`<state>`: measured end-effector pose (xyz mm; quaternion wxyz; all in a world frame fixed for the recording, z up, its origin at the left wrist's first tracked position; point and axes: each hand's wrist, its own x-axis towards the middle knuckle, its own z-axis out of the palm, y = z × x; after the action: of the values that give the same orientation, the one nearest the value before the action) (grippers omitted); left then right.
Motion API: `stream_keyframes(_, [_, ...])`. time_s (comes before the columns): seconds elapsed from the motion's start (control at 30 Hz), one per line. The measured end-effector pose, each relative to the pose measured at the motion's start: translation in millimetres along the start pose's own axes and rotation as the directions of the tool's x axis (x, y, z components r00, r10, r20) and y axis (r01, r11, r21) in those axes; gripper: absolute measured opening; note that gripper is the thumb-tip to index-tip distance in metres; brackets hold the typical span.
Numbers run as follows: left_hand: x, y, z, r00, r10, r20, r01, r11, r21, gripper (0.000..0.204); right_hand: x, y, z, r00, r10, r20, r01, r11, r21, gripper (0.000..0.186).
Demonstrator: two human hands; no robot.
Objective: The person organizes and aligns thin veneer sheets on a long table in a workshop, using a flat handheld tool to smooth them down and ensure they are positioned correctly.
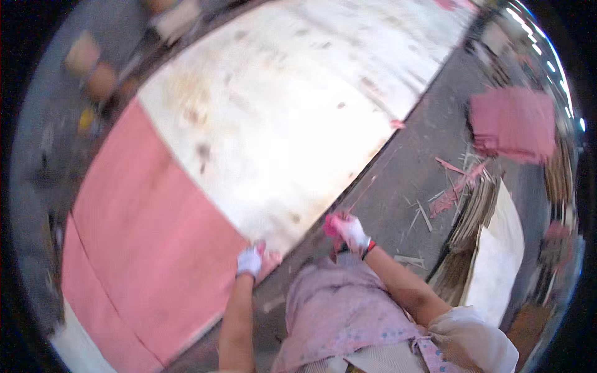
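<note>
My left hand (pixel 250 262), in a white glove with bare fingertips, is at the front edge of a long pale board (pixel 261 137), beside a pink sheet (pixel 143 236) lying on its left end. Its fingers look closed, but what they hold is blurred. My right hand (pixel 349 232), also gloved, grips a bright pink bundle (pixel 333 224) just off the board's edge; a thin pink strand runs up from it. A small pink scrap (pixel 397 124) sits farther along that edge.
At right on the grey floor (pixel 398 180) are a pile of pink sheets (pixel 511 124), pink and pale offcuts (pixel 448 199), and a stack of thin sheets (pixel 497 261) curving near my right arm. Brown blocks (pixel 87 59) and other blurred items lie beyond the board at upper left.
</note>
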<state>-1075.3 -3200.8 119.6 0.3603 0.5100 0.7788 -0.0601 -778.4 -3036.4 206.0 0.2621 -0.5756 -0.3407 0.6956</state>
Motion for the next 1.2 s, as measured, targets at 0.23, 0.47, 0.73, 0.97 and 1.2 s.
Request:
stream_keyframes(0.23, [83.3,-17.0,-50.5,0.999,-0.020,0.039,0.042,0.681,-0.731,0.036,10.9,-6.0,-69.2,0.966,-0.254,0.050,0.247,0.961,0.123,0.009])
stream_keyframes(0.47, [92.9,317.9,-123.7,0.972,0.181,-0.151,-0.199,0.291,-0.936,0.034,14.0,-28.4,-164.3,0.943,-0.303,0.140,0.308,0.951,-0.012,0.034])
stream_keyframes(0.73, [99.4,612.5,-133.2,0.807,0.553,-0.207,0.010,-0.364,-0.932,0.039,22.9,-134.2,-300.7,0.847,-0.448,0.286,0.367,0.882,0.294,0.040])
stream_keyframes(0.97, [145.7,752.6,-101.4,0.794,0.567,-0.221,0.034,-0.403,-0.914,0.037,24.3,-197.9,-450.2,0.926,-0.377,0.031,0.340,0.866,0.368,0.030])
stream_keyframes(1.2, [203.9,881.4,-85.4,0.811,0.566,-0.146,0.039,-0.302,-0.953,0.038,76.7,-241.6,-554.7,0.949,-0.272,0.161,0.210,0.923,0.323,0.027])
